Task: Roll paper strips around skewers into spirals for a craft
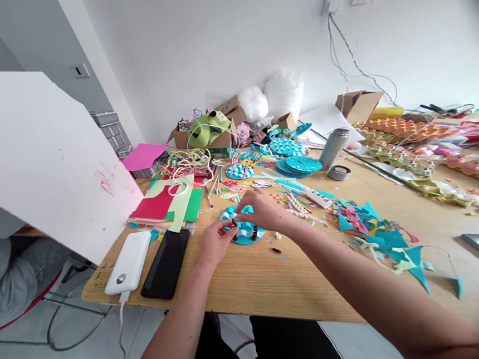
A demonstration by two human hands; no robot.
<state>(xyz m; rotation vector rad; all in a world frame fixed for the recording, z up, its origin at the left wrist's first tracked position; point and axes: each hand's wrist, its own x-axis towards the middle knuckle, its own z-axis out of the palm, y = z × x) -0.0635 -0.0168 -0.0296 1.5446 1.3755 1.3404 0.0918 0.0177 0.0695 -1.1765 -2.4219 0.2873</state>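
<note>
A round blue paper disc [244, 239] with wavy light-blue and white strips lies on the wooden table near its front edge. My left hand [218, 240] is at the disc's left side, thumb and finger closed on a small dark brown piece [234, 223]. Over the upper part of the disc, my right hand [256, 208] pinches at the same dark piece from above. Another dark brown twisted piece [255, 233] stands on the disc's right side. A short dark brown bit [276, 250] lies on the table to the right.
A black phone [165, 264] and white power bank [128, 262] lie left. Behind are coloured paper [151, 203], stacked blue discs [299, 166] and a metal flask [334, 149]. Blue paper scraps [389, 238] lie right. A white board [48, 157] stands at the left edge.
</note>
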